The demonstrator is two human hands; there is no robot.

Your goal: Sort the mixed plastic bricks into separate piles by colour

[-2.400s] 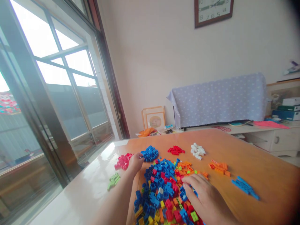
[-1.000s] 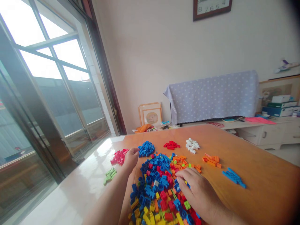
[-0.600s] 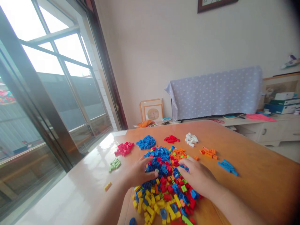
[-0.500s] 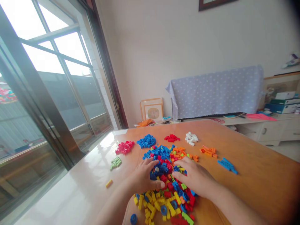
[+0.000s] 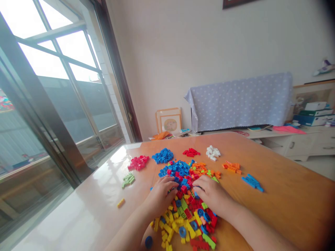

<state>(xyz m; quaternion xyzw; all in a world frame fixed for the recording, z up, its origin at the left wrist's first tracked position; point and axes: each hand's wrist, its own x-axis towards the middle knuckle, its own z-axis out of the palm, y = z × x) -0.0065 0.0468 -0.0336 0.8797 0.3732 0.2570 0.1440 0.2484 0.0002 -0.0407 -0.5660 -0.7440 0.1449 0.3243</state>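
A mixed pile of plastic building bricks (image 5: 187,212) in blue, red, yellow, green and orange lies on the table in front of me. My left hand (image 5: 162,194) rests on the left side of the pile, fingers bent over blue and red bricks, with a gap between thumb and fingers. On the opposite side, my right hand (image 5: 211,194) touches the pile, fingers curved inward and thumb apart from them. No brick is visibly gripped in either hand; their undersides are hidden. Yellow bricks (image 5: 167,230) gather at the near end, and blue bricks (image 5: 174,169) at the far end.
Around the pile on the wooden table (image 5: 277,212) lie sorted groups: pink bricks (image 5: 138,162), blue bricks (image 5: 162,156), red bricks (image 5: 191,152), white bricks (image 5: 213,152), orange bricks (image 5: 232,167), long blue bricks (image 5: 252,182) and pale green bricks (image 5: 128,179). One yellow brick (image 5: 120,203) lies at left.
My left thumb has drawn back from the pile's middle toward its fingers, uncovering red and green bricks. My right hand's fingers have curled in slightly. Bricks between the hands have shifted.
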